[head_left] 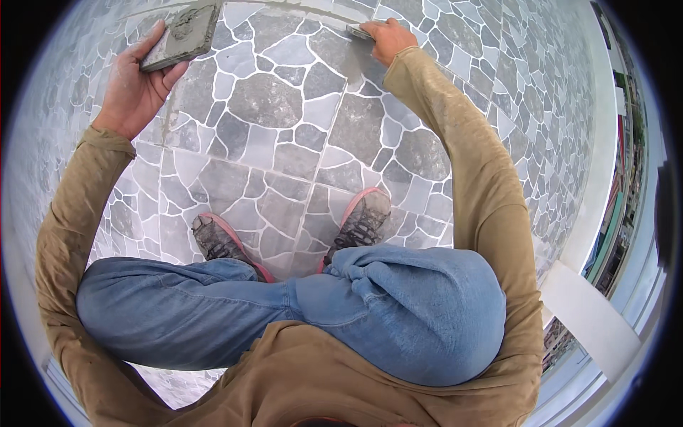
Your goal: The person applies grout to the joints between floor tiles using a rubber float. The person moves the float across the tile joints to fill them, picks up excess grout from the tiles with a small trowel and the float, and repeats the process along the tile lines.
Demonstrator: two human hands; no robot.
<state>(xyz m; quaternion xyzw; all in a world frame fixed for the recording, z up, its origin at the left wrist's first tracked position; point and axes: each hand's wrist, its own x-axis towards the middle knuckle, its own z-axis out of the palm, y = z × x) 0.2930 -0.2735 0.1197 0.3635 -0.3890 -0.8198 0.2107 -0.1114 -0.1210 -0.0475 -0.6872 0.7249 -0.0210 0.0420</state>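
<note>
My left hand (136,91) grips a flat square slab (158,58) by its near edge, thumb on top and fingers beneath. Wet grey grout (191,27) lies heaped on the slab, which is held up over the floor. At the far middle, my right hand (390,41) is closed around a small flat spreader (358,31), mostly hidden by the fingers. The spreader's edge is at the stone-patterned floor tiles (267,99), where a darker, damp-looking smear (361,62) runs along a joint.
My two shoes (363,217) stand on the tiles below my bent knees (427,306). A grey grout line (168,117) runs between tiles near my left hand. A white ledge with a post (587,309) borders the right side, with rooftops and greenery beyond it.
</note>
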